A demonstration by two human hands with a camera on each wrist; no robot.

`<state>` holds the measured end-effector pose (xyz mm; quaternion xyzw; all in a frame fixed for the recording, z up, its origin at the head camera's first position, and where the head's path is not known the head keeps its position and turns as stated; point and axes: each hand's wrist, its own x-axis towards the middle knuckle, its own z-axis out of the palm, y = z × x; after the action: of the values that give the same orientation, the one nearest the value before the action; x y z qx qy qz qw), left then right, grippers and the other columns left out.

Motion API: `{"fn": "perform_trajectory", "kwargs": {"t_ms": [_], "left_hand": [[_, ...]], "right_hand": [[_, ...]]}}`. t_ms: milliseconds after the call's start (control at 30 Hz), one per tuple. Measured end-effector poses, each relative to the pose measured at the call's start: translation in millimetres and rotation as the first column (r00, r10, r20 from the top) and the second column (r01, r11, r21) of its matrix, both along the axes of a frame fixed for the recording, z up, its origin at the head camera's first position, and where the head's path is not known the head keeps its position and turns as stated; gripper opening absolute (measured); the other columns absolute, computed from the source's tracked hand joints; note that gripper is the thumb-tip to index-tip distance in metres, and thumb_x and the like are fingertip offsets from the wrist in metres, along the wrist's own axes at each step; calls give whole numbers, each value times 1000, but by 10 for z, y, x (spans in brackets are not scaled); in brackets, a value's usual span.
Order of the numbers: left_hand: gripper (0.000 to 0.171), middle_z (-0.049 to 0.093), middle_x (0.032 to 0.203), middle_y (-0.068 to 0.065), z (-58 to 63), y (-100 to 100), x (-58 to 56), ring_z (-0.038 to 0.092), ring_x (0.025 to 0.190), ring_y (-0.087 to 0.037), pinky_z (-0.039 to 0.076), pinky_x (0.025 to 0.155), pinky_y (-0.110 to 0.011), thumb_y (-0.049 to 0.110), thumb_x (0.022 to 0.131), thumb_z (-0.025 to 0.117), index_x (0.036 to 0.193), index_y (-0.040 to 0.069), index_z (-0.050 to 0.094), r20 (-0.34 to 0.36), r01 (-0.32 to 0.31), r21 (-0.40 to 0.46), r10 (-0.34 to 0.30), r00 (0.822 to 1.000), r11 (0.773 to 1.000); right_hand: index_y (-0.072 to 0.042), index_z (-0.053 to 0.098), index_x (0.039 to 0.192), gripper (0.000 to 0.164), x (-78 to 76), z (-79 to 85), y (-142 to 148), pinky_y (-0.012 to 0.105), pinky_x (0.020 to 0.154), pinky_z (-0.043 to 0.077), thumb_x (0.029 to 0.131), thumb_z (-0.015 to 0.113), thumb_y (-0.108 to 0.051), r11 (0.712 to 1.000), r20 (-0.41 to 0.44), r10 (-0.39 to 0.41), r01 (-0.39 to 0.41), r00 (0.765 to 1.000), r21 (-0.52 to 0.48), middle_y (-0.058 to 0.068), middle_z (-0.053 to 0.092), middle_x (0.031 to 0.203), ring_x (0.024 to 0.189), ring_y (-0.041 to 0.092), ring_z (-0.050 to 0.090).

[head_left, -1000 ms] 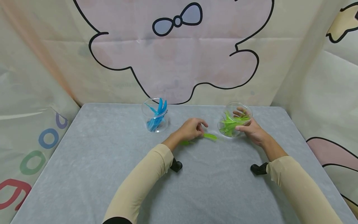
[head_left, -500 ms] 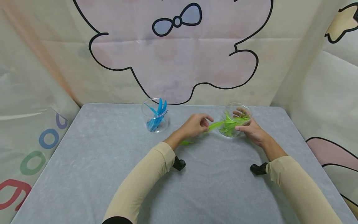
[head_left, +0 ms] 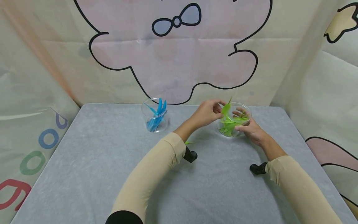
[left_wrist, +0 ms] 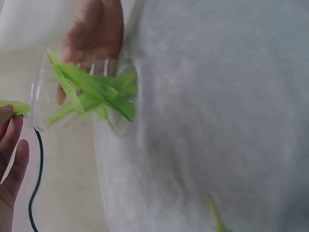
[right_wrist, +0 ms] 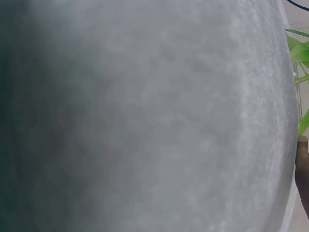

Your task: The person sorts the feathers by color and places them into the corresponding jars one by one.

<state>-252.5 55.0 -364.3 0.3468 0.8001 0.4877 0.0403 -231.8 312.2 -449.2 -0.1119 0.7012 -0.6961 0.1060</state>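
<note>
In the head view my left hand (head_left: 208,113) pinches a green feather (head_left: 226,107) upright at the left rim of a clear plastic cup (head_left: 242,103). Several green feathers (head_left: 230,127) lie inside this cup. My right hand (head_left: 254,131) grips the cup from its right side, thumb in front and fingers behind. The left wrist view shows the pinched feather (left_wrist: 17,107) just outside the cup's mouth. One more green feather (head_left: 189,142) lies on the table, partly hidden by my left forearm. The right wrist view shows mostly cloth, with the cup at its edge.
A second clear cup (head_left: 144,112) with blue feathers (head_left: 156,121) stands at the back of the table, left of my hands. Grey cloth (head_left: 218,186) covers the table. Printed fabric walls (head_left: 179,62) rise behind it and at both sides.
My left hand has lifted a green feather off the table and moved it right and up to the cup's rim. The right hand and its cup have stayed in place.
</note>
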Motion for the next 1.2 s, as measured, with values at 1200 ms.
{"fn": "perform_trajectory", "kwargs": {"t_ms": [1200], "left_hand": [[19,71,94,5,281,435,-75,63,86,-4,48,71,-18,11,91,74,110,13,71,-21,-93,-206,91,996,974]], "right_hand": [[-25,29,150,77,8,-28,31,19,100,35,90,61,13,999,-10,5,-6,1000,-44,0,36,145,137,19,30]]}}
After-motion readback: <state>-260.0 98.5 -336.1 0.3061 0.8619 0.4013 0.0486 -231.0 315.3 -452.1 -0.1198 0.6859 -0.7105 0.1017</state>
